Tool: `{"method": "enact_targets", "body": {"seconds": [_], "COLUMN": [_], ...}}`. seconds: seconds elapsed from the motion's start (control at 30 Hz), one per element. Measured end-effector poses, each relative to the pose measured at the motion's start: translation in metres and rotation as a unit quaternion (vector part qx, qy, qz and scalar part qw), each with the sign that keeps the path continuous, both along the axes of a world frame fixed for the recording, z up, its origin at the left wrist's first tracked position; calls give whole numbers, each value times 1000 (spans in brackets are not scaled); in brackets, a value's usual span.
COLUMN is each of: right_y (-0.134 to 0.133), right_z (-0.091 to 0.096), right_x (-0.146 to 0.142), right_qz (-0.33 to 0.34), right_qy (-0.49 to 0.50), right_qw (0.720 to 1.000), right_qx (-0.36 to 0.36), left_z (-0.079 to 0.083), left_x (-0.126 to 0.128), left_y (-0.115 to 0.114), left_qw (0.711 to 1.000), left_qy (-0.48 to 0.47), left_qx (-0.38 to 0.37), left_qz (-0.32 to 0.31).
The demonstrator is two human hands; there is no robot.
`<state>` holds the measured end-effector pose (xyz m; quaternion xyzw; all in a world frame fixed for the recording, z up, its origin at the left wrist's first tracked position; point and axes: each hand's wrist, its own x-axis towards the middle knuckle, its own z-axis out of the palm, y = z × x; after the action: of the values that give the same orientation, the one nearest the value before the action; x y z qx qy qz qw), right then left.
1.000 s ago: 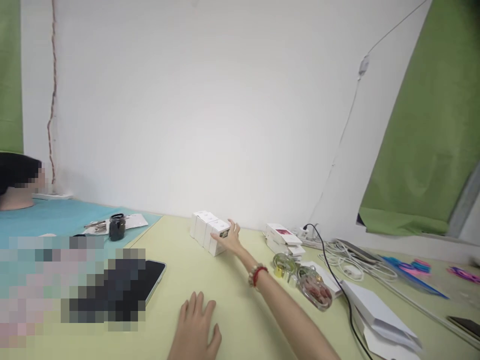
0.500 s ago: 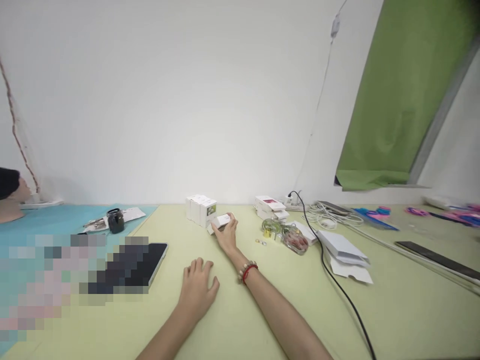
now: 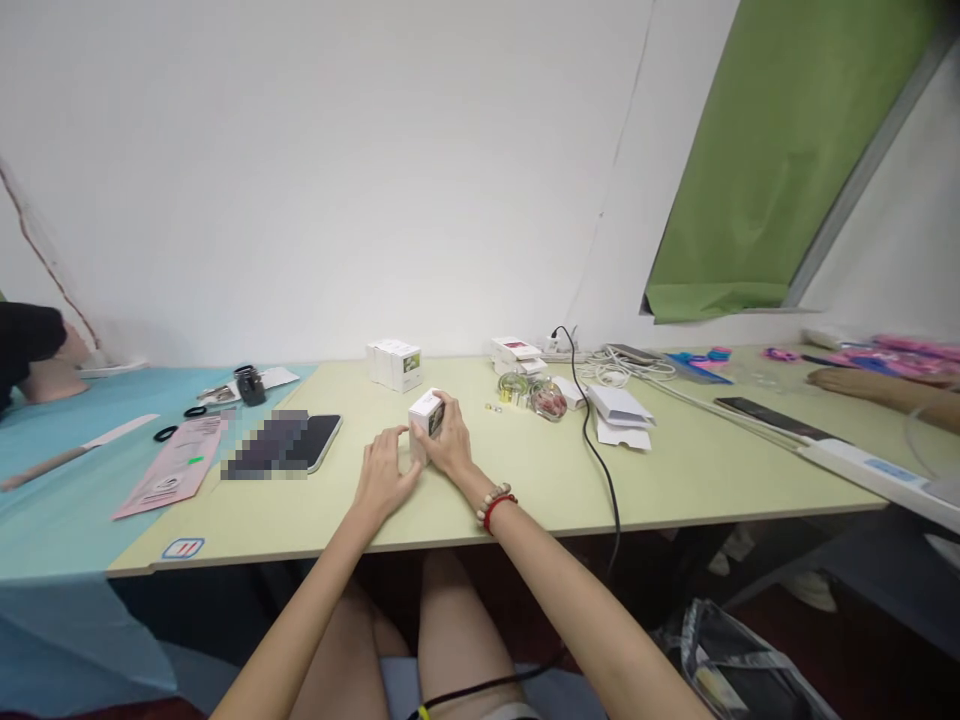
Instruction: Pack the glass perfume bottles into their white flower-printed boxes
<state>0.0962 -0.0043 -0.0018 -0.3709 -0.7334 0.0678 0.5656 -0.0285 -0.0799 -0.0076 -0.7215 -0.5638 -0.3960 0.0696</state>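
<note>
A small white box (image 3: pixel 424 411) stands upright on the pale green table (image 3: pixel 675 480), right in front of me. My right hand (image 3: pixel 450 447) wraps around its right side, fingers closed on it; a red bead bracelet is on that wrist. My left hand (image 3: pixel 382 475) touches the box's left side with curled fingers. Further back, a group of similar white boxes (image 3: pixel 394 363) stands near the wall.
A dark phone (image 3: pixel 311 441) lies to the left, with a pink sheet (image 3: pixel 175 473) and a black jar (image 3: pixel 250 384) on the blue mat. Clear trinkets (image 3: pixel 531 392), white packets (image 3: pixel 617 410) and a black cable (image 3: pixel 596 452) lie right. Another person's hand (image 3: pixel 840 380) rests far right.
My right hand took one white box from the group by the wall and drew it back toward me. My left hand rose from the table to the box. The camera tilted downward.
</note>
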Motion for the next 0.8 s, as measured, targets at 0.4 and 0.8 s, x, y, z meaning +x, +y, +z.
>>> {"method": "enact_targets", "body": {"seconds": [0.4,0.8], "right_y": [-11,-8], "right_z": [-5,-8], "right_x": [0,1], "right_qz": [120,88], "right_qy": [44,38], "right_qw": [992,985], "right_qx": [-16,-147], "left_z": [7,-4], "left_x": [5,-4], "left_y": [34,44], "left_qw": [994,998], "left_qy": [49,28], "left_qx": [-51,23], "left_qz": [-78,51]}}
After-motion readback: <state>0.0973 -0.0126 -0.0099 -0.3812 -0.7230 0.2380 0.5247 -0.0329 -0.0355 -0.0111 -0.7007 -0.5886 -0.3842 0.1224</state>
